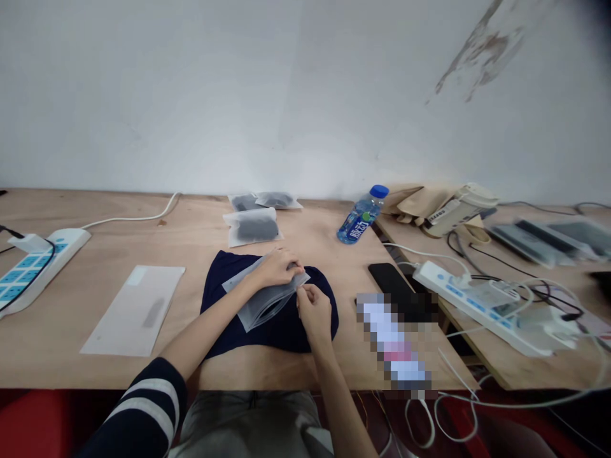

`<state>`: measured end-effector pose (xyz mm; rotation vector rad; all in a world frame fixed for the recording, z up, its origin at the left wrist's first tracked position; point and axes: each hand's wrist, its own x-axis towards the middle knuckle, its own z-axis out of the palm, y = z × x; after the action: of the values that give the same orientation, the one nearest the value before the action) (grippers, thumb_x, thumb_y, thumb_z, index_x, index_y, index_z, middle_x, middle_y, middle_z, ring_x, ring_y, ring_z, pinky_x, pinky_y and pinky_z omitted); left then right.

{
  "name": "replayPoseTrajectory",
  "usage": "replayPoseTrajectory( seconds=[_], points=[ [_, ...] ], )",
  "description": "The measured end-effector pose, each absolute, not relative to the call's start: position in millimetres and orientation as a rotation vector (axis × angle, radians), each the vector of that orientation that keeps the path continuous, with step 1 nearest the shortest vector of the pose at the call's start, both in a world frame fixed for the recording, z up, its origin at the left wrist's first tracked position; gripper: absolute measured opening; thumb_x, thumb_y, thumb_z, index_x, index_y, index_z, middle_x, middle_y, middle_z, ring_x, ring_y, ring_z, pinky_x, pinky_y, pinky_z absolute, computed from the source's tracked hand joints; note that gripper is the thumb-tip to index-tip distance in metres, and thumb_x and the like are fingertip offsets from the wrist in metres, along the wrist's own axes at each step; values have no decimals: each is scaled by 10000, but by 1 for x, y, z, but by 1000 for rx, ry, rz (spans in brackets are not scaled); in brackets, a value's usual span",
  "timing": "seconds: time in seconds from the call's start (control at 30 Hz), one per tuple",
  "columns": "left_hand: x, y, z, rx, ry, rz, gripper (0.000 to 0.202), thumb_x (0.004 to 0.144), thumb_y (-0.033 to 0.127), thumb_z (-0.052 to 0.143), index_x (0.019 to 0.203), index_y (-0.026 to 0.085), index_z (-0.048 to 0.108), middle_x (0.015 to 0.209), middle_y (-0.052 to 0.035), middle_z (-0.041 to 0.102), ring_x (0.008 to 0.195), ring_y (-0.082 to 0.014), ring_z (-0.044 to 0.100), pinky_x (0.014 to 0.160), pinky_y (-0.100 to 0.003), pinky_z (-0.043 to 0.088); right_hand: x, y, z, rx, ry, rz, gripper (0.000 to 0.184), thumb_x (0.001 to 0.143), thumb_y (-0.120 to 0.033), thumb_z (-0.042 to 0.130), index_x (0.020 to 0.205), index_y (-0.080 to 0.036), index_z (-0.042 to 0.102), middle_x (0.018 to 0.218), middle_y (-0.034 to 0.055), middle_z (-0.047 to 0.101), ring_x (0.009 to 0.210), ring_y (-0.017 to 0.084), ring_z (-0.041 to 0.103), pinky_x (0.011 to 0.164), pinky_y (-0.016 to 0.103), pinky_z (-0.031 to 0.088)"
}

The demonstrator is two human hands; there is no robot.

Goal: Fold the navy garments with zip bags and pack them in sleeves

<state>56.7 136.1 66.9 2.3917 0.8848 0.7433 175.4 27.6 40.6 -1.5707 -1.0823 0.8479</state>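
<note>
Navy garment lies spread on the plywood table near its front edge. Its middle is hidden under the frosted plastic bag and both hands, so its shape is hard to read. The bag rests slanted on the cloth, translucent grey, and I cannot tell whether anything is inside. Left hand is curled around the bag's top end, fingertips tucked out of sight. Right hand pinches the bag's right edge just beside it. Further right, a pixelated patch covers something beside a black phone.
</note>
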Motion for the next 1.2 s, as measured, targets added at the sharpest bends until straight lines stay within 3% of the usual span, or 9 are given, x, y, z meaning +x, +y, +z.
replayPoseTrajectory(
  seconds=[0.23, 0.43, 0.67, 0.77, 0.93, 1.07, 1.2],
  points=[
    [52, 151, 91, 2278, 1081, 957, 108, 843, 163, 594, 813, 174, 697, 873, -46, 724, 829, -175, 645, 797, -290, 486, 164, 22, 61, -1497, -1137, 932, 274, 778, -434, 559, 669, -184, 587, 423, -64, 440, 387, 102, 381, 423, 232, 279],
    [12, 170, 113, 2102, 1392, 1136, 139, 845, 175, 551, 825, 159, 687, 833, -40, 718, 729, -163, 612, 741, -281, 476, 173, -4, 93, -1436, -1297, 1070, 196, 778, -345, 536, 647, -199, 542, 423, -73, 427, 393, 91, 382, 428, 216, 281],
    [-30, 133, 89, 1805, 1697, 1217, 130, 823, 219, 545, 785, 178, 662, 802, -42, 714, 705, -174, 635, 691, -268, 464, 202, 5, 108, -1385, -1392, 1019, 245, 847, -361, 522, 656, -207, 531, 486, -59, 458, 478, 101, 439, 498, 214, 358],
    [-36, 110, 68, 1642, 1808, 1265, 154, 833, 241, 509, 789, 176, 642, 768, -52, 694, 729, -196, 649, 687, -281, 467, 199, 17, 99, -1350, -1371, 1031, 308, 872, -467, 517, 696, -218, 559, 573, -33, 530, 534, 122, 505, 525, 226, 433],
    [-46, 80, 41, 1424, 1828, 1333, 211, 840, 316, 502, 797, 174, 651, 767, -57, 693, 764, -210, 665, 710, -299, 495, 189, 26, 75, -1278, -1310, 1263, 404, 814, -549, 595, 1007, -206, 686, 794, 24, 684, 588, 179, 610, 445, 277, 519],
    [-56, 60, 35, 1310, 1745, 1382, 309, 866, 426, 498, 890, 175, 677, 829, -61, 713, 783, -202, 683, 698, -295, 531, 196, 42, 66, -1244, -1232, 1277, 453, 778, -563, 643, 1015, -186, 720, 893, 48, 727, 708, 226, 668, 458, 307, 566],
    [-66, 41, 32, 1224, 1678, 1411, 400, 898, 496, 455, 996, 159, 648, 905, -87, 718, 760, -190, 702, 649, -302, 565, 212, 88, 73, -1204, -900, 1037, 490, 739, -592, 666, 1034, -200, 683, 998, 56, 724, 882, 247, 688, 594, 329, 615]
  ],
)
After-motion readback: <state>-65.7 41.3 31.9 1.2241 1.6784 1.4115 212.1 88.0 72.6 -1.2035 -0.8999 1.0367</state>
